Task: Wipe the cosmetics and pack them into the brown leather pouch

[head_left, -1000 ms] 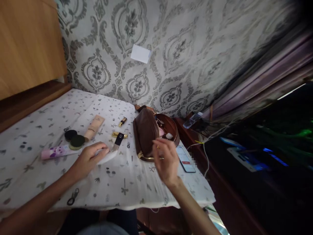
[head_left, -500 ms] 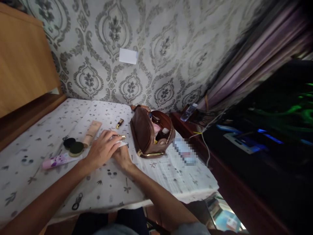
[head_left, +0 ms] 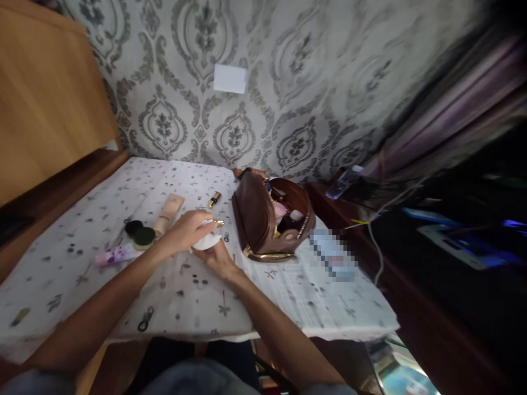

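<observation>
Between my two hands is a white tissue or pad. My left hand has its fingers curled over the top of it, and my right hand holds its lower side. A small gold item pokes out by my left fingertips. Just beyond lies a black-and-gold lipstick. Left of my hands are a beige tube, a round dark green compact, a black round piece and a pink-purple tube. An open brown bag stands at the right with cosmetics inside.
A blurred-out blue item lies right of the bag. Farther right are a clear bottle, a white cable and a dark desk. A wooden cabinet stands at the left, and a patterned wall closes off the back.
The view has shifted, so the table items appear farther right. More of the white tissue or pad now shows between my hands, which have parted slightly.
</observation>
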Demonstrator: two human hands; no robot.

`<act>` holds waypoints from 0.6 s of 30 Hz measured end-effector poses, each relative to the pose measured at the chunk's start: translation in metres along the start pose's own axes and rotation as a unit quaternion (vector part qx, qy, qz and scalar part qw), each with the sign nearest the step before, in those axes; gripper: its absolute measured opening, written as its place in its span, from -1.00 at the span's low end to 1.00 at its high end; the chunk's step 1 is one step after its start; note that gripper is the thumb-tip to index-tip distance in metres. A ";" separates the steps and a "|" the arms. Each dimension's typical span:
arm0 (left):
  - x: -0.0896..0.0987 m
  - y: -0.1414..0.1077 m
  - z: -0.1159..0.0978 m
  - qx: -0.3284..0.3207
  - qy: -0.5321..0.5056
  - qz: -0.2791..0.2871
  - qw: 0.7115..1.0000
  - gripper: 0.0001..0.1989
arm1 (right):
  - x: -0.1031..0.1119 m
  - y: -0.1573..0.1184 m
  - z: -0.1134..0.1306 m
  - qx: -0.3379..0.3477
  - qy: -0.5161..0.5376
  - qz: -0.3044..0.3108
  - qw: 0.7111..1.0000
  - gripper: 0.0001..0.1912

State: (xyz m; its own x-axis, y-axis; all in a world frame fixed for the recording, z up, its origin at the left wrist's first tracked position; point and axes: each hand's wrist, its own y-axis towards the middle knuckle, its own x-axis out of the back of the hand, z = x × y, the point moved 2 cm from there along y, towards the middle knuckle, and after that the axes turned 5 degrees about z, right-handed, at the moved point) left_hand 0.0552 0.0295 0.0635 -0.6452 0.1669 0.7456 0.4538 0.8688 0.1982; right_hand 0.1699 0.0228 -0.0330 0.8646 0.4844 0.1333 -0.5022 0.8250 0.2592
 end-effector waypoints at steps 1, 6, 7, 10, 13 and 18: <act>0.001 0.002 0.002 0.017 -0.040 0.010 0.999 -0.65 | 0.001 0.000 0.000 0.006 -0.007 0.004 1.000 -0.72; -0.002 0.006 0.020 0.094 -0.203 -0.003 0.975 -0.59 | 0.007 0.001 0.008 -0.001 -0.086 -0.009 0.996 -0.78; -0.005 0.006 0.026 0.100 -0.234 -0.014 0.967 -0.57 | 0.008 0.000 0.009 -0.009 -0.095 -0.013 0.995 -0.77; -0.015 0.004 0.041 0.081 -0.280 -0.053 0.955 -0.55 | 0.009 0.000 0.009 -0.023 -0.068 -0.020 0.997 -0.62; -0.023 0.003 0.049 0.066 -0.238 -0.085 0.965 -0.58 | 0.007 0.003 0.006 -0.023 0.015 -0.021 0.999 -0.47; -0.023 -0.001 0.043 0.078 -0.195 -0.134 0.968 -0.61 | 0.009 0.007 0.001 -0.004 0.022 -0.050 0.998 -0.50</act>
State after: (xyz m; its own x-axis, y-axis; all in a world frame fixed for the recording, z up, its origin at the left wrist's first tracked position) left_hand 0.0429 0.0449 0.0190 -0.9242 0.0627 0.3767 0.1593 0.9598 0.2310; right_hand 0.1744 0.0323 -0.0287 0.9092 0.4113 0.0647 -0.4132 0.8722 0.2617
